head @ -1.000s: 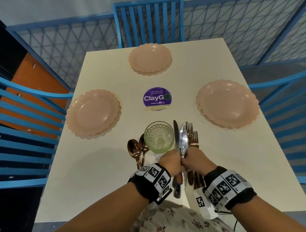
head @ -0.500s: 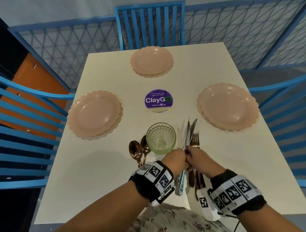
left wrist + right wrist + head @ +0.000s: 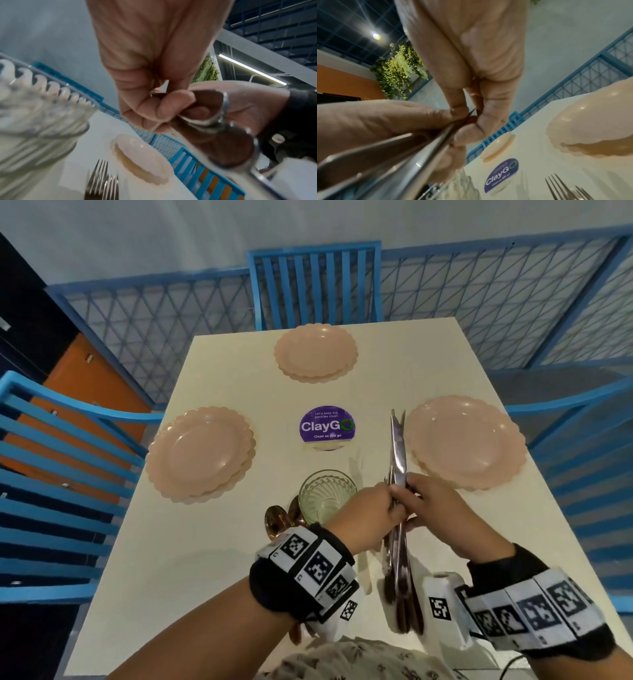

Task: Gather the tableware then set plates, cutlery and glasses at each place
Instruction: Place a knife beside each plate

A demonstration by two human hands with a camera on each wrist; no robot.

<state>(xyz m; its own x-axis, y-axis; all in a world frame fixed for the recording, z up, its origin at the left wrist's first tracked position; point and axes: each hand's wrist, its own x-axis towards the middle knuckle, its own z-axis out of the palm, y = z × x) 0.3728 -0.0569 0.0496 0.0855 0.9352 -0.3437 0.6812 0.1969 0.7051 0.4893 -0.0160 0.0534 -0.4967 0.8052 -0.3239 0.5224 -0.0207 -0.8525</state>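
Observation:
Two silver knives (image 3: 397, 450) are held upright-tilted over the table, blades pointing away, just left of the right pink plate stack (image 3: 466, 440). My left hand (image 3: 375, 508) grips their lower part while my right hand (image 3: 424, 498) pinches them from the other side; the right wrist view shows the knives (image 3: 412, 155) between both sets of fingers. Below the hands, forks (image 3: 102, 180) lie on the table. A green ribbed glass (image 3: 327, 494) stands to the left of my hands, with copper spoons (image 3: 275, 520) beside it. Pink plate stacks also sit at the left (image 3: 202, 453) and far (image 3: 315, 352) places.
A purple ClayGo sticker (image 3: 327, 426) marks the middle of the cream table (image 3: 205, 577). Blue slatted chairs stand at the left (image 3: 61, 474), far (image 3: 315, 285) and right (image 3: 582, 457) sides. A blue lattice fence runs behind.
The knives have risen and swung forward and right, their blades now close together beside the right plates. Both hands moved with them, staying on the knives.

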